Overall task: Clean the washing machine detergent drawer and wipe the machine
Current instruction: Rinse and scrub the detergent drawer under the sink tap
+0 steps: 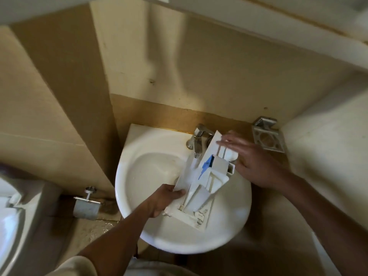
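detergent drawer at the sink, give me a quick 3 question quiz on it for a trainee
1. True or false: the detergent drawer lies on the floor.
2. Pick one: the left hand grips A) a sponge, B) the drawer's near end, C) a bottle.
3. Fill in: the insert inside the drawer is coloured ____.

Key
1. False: it is held over the sink.
2. B
3. blue
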`<state>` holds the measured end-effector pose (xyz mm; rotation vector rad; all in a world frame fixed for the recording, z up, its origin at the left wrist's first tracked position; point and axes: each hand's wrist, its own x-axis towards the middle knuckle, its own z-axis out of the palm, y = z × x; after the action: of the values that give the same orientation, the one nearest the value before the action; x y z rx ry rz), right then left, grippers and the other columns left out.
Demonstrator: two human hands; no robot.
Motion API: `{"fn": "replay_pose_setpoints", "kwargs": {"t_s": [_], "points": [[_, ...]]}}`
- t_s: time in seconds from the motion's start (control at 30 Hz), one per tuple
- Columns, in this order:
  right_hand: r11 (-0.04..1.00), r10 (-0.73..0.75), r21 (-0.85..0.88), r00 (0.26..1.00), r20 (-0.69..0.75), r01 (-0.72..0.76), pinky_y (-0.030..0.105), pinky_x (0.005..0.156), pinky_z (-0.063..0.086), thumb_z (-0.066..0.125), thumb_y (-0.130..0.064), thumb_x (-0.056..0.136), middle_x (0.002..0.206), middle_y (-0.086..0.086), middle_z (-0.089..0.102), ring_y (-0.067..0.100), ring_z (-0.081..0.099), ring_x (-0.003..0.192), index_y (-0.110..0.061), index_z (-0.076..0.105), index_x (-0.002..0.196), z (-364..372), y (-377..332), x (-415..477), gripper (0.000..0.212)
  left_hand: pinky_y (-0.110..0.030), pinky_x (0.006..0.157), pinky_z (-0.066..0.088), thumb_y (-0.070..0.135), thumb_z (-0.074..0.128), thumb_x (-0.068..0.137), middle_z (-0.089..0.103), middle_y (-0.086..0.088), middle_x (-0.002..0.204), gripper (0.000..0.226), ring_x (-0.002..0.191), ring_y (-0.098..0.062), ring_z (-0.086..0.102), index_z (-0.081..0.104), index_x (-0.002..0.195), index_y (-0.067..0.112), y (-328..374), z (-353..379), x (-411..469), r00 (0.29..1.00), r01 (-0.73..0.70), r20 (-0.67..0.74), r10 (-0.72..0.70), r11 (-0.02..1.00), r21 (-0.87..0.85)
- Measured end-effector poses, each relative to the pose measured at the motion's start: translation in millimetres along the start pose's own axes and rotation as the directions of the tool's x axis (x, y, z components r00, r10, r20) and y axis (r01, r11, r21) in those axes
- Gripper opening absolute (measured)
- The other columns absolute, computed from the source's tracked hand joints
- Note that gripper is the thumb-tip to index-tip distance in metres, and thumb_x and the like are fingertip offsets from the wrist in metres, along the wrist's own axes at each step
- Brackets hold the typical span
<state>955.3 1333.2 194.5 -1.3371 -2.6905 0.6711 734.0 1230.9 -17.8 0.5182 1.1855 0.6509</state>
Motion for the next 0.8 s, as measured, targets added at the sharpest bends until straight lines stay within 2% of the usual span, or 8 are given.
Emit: {"fn": "replay_pose_setpoints", "kwargs": {"t_s": [0.07,0.13,0.23,0.33,0.4,0.53,0.63,0.8], "points": [[0.953,0.255,0.226,0.938,-0.236,-0.202,0.02,0.103,0.045,0.055,0.004,0.092,0.149,-0.006,0.048,0.009,0.05,0.133,-0.026,0.052,0.143,4.5,-11.2,-6.5,0.059,-0.037,0.071,0.062,0.029,0.078,0.086,0.078,-0.013,0.097,0.038,0.086,-0.03,0.076,0.073,0.112,0.001,-4.6,7.4,-1.8,1.0,-0.014,-0.011,0.014,1.0,-0.023],[0.787,0.533,0.473,0.823,-0.195,-0.397,0.024,0.081,0.052,0.061,-0.034,0.096,0.139,-0.002,0.058,0.012,0.061,0.111,-0.025,0.053,0.14,12.3,-27.1,-10.1,0.045,-0.044,0.081,0.062,0.03,0.078,0.086,0.078,-0.013,0.099,0.036,0.092,-0.032,0.075,0.074,0.109,0.003,-12.2,14.2,-1.2,0.999,-0.023,-0.043,0.022,1.0,-0.009],[0.737,0.641,0.268,0.767,0.014,-0.621,0.04,0.1,0.049,0.065,-0.082,0.068,0.147,0.001,0.049,0.021,0.056,0.124,-0.03,0.037,0.148,25.8,-43.2,-14.1,0.099,-0.045,0.082,0.061,0.027,0.078,0.086,0.078,-0.016,0.099,0.033,0.092,-0.034,0.075,0.076,0.107,0.002,-25.5,25.7,-3.4,0.998,-0.03,-0.058,0.027,0.998,-0.058],[0.798,0.601,0.006,0.797,0.059,-0.603,0.035,0.103,0.041,0.075,-0.051,0.08,0.163,0.012,0.017,0.032,0.042,0.139,-0.033,0.004,0.159,30.3,-50.7,-9.3,0.108,-0.051,0.089,0.059,0.021,0.078,0.086,0.076,-0.02,0.102,0.03,0.098,-0.039,0.073,0.076,0.107,-0.001,-35.7,34.8,-7.9,0.997,-0.036,-0.067,0.027,0.99,-0.133],[0.826,0.563,-0.038,0.822,0.09,-0.562,0.033,0.098,0.042,0.076,-0.036,0.083,0.162,0.013,0.017,0.033,0.043,0.137,-0.035,0.006,0.158,25.3,-48.1,-5.3,0.103,-0.05,0.087,0.06,0.016,0.077,0.087,0.076,-0.02,0.103,0.03,0.098,-0.037,0.073,0.074,0.109,-0.003,-37.7,39.6,-10.3,0.999,-0.021,-0.045,0.015,0.989,-0.149],[0.899,0.436,-0.012,0.896,0.079,-0.437,0.028,0.085,0.042,0.081,-0.02,0.073,0.153,0.001,0.031,0.024,0.047,0.127,-0.04,0.023,0.154,10.0,-45.4,-0.4,0.101,-0.027,0.055,0.058,0.006,0.065,0.095,0.075,-0.018,0.101,0.023,0.07,-0.02,0.075,0.067,0.115,-0.004,-19.9,49.0,-14.0,0.999,-0.037,-0.033,0.032,0.988,-0.148],[0.926,0.376,-0.076,0.919,0.12,-0.369,0.031,0.09,0.048,0.081,-0.021,0.07,0.16,-0.008,0.023,0.02,0.046,0.129,-0.043,0.024,0.154,4.4,-45.2,1.7,0.104,-0.036,0.062,0.063,0.003,0.056,0.099,0.072,-0.022,0.111,0.021,0.084,-0.029,0.074,0.063,0.117,-0.003,2.8,48.5,0.6,0.989,-0.081,-0.136,0.06,0.985,-0.155],[0.956,0.278,-0.17,0.929,0.243,-0.241,0.017,0.062,0.039,0.08,-0.012,0.068,0.16,-0.02,0.016,-0.001,0.049,0.085,-0.048,0.024,0.153,-8.0,-40.0,-0.9,0.108,-0.051,0.079,0.061,0.003,0.058,0.095,0.07,-0.02,0.103,0.019,0.083,-0.031,0.069,0.061,0.115,0.002,32.9,30.7,21.6,0.958,-0.125,-0.279,0.067,0.973,-0.196]]}}
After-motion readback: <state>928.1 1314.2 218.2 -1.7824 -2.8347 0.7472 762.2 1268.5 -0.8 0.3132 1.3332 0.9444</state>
